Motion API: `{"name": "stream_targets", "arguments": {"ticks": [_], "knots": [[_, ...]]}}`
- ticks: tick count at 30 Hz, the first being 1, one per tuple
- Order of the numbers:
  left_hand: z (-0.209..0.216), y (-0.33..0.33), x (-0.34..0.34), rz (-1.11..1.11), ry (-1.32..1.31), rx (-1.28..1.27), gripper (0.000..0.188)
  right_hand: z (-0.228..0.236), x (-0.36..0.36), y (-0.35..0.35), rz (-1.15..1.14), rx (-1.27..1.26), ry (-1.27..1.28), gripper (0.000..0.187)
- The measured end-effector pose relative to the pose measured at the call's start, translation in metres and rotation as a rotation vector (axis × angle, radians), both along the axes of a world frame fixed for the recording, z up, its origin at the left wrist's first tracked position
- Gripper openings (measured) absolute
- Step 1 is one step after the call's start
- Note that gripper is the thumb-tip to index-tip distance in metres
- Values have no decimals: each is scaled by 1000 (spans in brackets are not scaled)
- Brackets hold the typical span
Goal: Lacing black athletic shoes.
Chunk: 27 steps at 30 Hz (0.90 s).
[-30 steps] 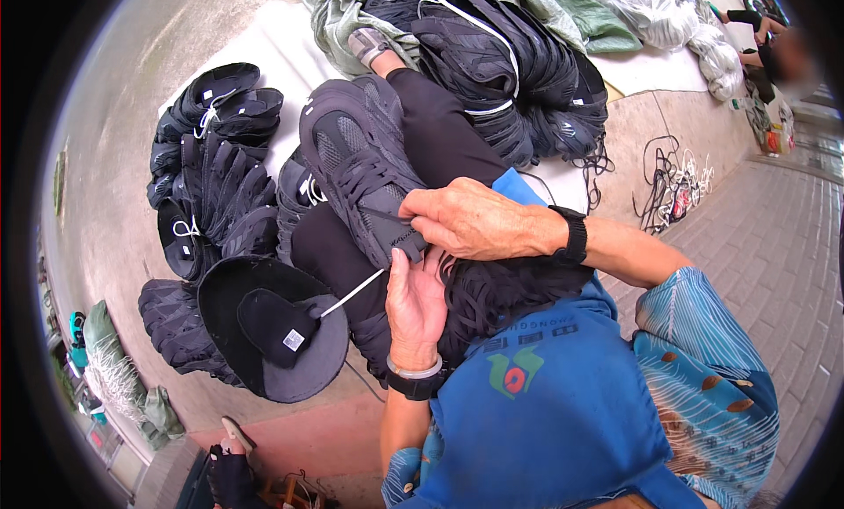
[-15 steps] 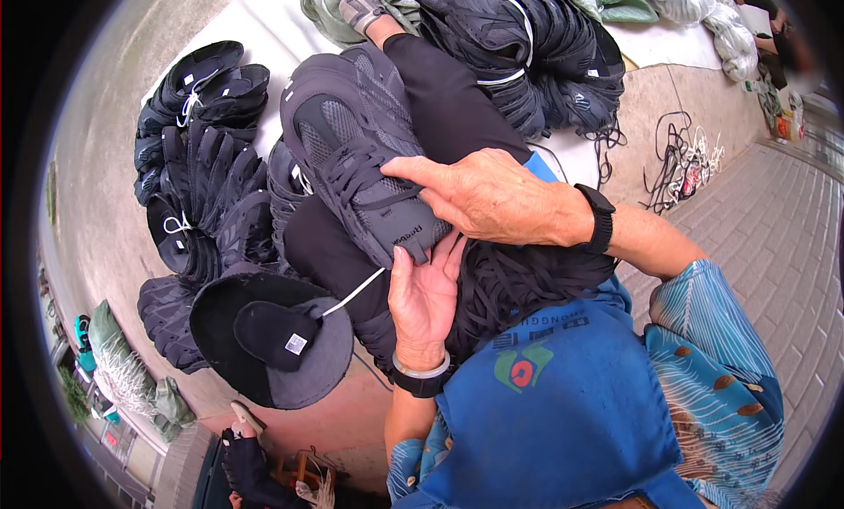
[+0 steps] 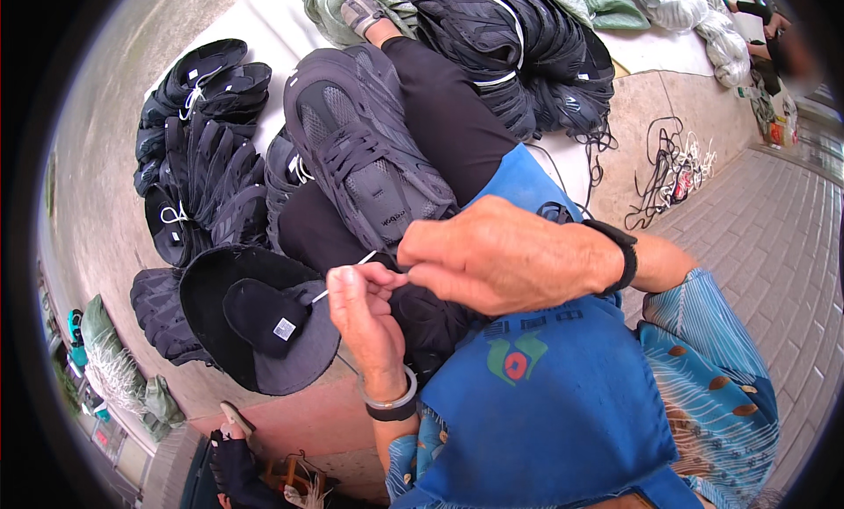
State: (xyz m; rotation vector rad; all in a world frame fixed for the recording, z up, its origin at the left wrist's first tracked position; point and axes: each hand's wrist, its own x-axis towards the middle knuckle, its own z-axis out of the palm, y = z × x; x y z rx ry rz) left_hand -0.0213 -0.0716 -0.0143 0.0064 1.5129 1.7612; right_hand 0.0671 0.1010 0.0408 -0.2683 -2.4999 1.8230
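A dark grey shoe upper (image 3: 327,144) with its black lace threaded lies across my lap, toe pointing away. My left hand (image 3: 365,320) is raised just below its tongue end, fingers curled and pinched. From the right, my right hand (image 3: 510,258) meets it with its own fingertips pinched together. What lies between the fingertips of either hand is too small to make out. A white cord (image 3: 338,285) runs past my left fingers toward another dark shoe upper (image 3: 303,359), which hangs at the left with its insides showing. Black laces (image 3: 426,320) lie partly hidden beneath my hands.
Stacks of dark shoe uppers (image 3: 207,162) tied with white cord stand at the left. A larger bundle (image 3: 519,52) lies beyond my leg. Loose black and white laces (image 3: 673,175) lie on the ground at the right. A blue apron (image 3: 554,412) covers my front. Other people are partly visible.
Both hands have moved off the shoe upper toward me, and my right hand no longer points at its laces. My left hand has left the tongue end and curled its fingers.
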Motion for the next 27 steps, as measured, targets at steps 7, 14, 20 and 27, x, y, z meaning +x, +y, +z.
{"name": "stream_targets", "arguments": {"ticks": [7, 14, 20, 27], "knots": [[31, 32, -39, -514, 69, -198, 41, 6, 1, -49, 181, 242, 208, 18], [18, 34, -31, -508, 59, -135, 23, 0, 24, -45, 321, 265, 124, 24], [52, 21, -25, -345, 413, -17, 25, 9, 34, 1, -65, 324, 140, 15], [66, 41, 19, -633, 148, 220, 28, -31, 7, 12, -111, -600, -333, 39]]}}
